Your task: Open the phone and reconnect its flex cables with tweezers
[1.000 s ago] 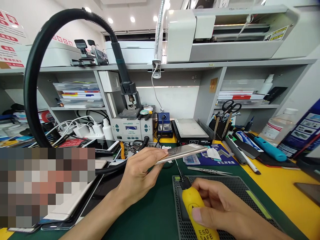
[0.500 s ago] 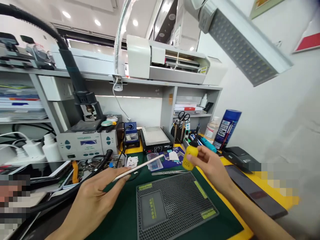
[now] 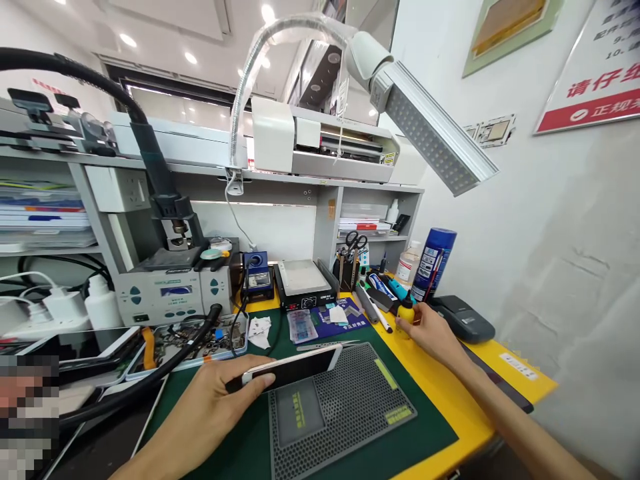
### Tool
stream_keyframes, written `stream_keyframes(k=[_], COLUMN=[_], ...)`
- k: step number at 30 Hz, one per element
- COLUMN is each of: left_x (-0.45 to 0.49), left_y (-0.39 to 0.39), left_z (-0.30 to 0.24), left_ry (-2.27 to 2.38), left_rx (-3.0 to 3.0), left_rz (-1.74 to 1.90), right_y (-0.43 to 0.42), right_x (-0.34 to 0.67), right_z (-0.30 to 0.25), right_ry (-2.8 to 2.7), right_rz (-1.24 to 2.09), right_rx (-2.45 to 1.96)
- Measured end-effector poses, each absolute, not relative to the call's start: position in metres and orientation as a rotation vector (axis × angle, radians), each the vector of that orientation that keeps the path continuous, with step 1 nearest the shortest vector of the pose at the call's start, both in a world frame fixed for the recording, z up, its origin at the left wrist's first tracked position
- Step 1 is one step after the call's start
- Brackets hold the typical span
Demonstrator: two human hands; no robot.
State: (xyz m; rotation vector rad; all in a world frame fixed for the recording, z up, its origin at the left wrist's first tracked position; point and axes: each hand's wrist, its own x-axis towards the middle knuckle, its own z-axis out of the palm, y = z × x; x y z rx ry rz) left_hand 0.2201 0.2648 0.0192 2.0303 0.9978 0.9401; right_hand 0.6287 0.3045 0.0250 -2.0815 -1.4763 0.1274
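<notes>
My left hand point(image 3: 225, 393) pinches one end of a white-edged phone point(image 3: 300, 365), thumb on its dark face and fingers behind. The phone is tilted on its long edge above the grey perforated mat point(image 3: 355, 393). Over on the yellow table border, my right hand point(image 3: 430, 331) has its fingers around a small yellow bottle point(image 3: 405, 319) with a black tip. The bottle stands upright, at or just above the table; contact underneath is hard to make out. Tweezers point(image 3: 320, 346) lie behind the mat, partly covered by the phone.
Left of the mat are a parts tray point(image 3: 200, 337) and a black hose point(image 3: 170, 370). A hot plate point(image 3: 306, 283) stands at the back. Near my right hand are pens point(image 3: 377, 312), a blue spray can point(image 3: 434, 263) and a black box point(image 3: 465, 319). A lamp point(image 3: 435, 127) hangs above.
My right hand has carried the yellow bottle right and down to the table border. My left hand has lowered the phone and turned its dark face towards me. The head view has shifted.
</notes>
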Motion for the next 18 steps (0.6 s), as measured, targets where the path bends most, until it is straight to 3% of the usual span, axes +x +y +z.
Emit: stream_keyframes(k=[9, 14, 18], left_x=[0.229, 0.226, 0.226], left_y=[0.257, 0.256, 0.256], left_z=[0.027, 0.027, 0.026], left_ry=[1.146, 1.095, 1.018], left_rx=[1.880, 1.957, 2.008], left_rz=[0.797, 0.728, 0.714], right_y=[0.256, 0.261, 0.297], right_x=[0.603, 0.543, 0.519], right_z=[0.045, 0.066, 0.067], right_ry=[-1.519, -2.192, -2.342], right_rz=[-0.170, 0.116, 0.148], right_rx=[-1.940, -1.581, -1.400])
